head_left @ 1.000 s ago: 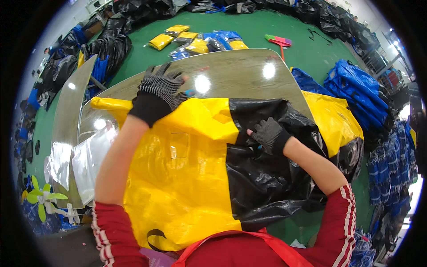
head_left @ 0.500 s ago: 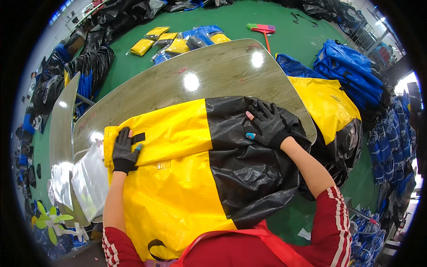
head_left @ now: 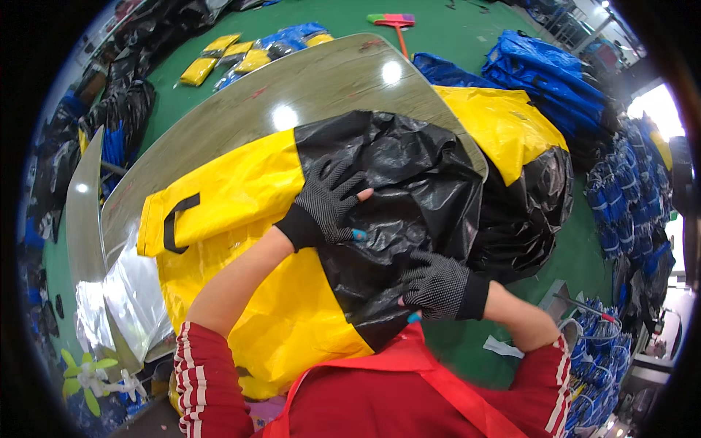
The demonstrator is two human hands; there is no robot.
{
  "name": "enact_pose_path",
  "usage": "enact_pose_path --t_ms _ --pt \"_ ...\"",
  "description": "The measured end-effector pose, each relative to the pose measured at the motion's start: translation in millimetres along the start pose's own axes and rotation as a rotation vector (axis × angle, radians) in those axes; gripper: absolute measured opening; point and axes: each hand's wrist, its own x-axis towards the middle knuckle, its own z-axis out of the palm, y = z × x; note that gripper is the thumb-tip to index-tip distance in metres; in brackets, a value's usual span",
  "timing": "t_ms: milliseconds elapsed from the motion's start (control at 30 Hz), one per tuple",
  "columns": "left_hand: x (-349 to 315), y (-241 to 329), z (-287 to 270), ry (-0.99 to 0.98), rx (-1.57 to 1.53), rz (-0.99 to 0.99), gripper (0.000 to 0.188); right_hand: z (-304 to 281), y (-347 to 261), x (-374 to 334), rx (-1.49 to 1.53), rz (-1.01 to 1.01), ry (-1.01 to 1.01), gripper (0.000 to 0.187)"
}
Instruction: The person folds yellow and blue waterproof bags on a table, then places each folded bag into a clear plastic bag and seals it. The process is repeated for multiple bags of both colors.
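Left hand [head_left: 326,208] shifted onto black sheeting [head_left: 412,171], splayed, right hand [head_left: 437,287] lower, grip unclear

The table [head_left: 241,120] has a glossy wood-grain top. On it lies shiny, creased, plastic-looking yellow-and-black sheeting [head_left: 307,277]; at the table's left end, glossy clear film [head_left: 139,292]; near the table, matt, dotted knit gloves [head_left: 438,287].

A broom [head_left: 399,20] and yellow packets [head_left: 253,60] on green floor [head_left: 453,36]; a green-bladed fan [head_left: 90,377] lower left.
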Motion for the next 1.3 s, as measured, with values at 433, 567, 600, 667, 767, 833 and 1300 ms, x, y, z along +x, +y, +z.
enact_pose_path --t_ms 433,567,600,667,767,833,1300 --pt "36 -18 47 0.154 0.054 -0.215 0.082 16 31 -28 -0.112 0.277 -0.100 0.023" --pt "51 -1 67 0.026 0.168 -0.054 0.059 9 96 12 -0.411 0.302 0.181 0.023" --pt "50 -2 70 0.017 0.090 -0.097 0.058 5 119 23 -0.451 0.198 0.279 0.025" --pt "33 -11 61 -0.013 -0.116 -0.036 0.056 8 161 50 -0.090 0.497 0.057 0.030" --pt "-37 -39 10 -0.106 -0.386 -0.040 0.053 20 193 61 -0.221 0.577 -0.058 0.033" --pt "-110 -51 -47 -0.171 -0.492 -0.163 0.053 27 198 59 -0.174 0.711 -0.026 0.034" --pt "-438 106 -57 1.071 -0.819 -1.333 0.030 34 205 62 -0.292 0.596 0.047 0.042"
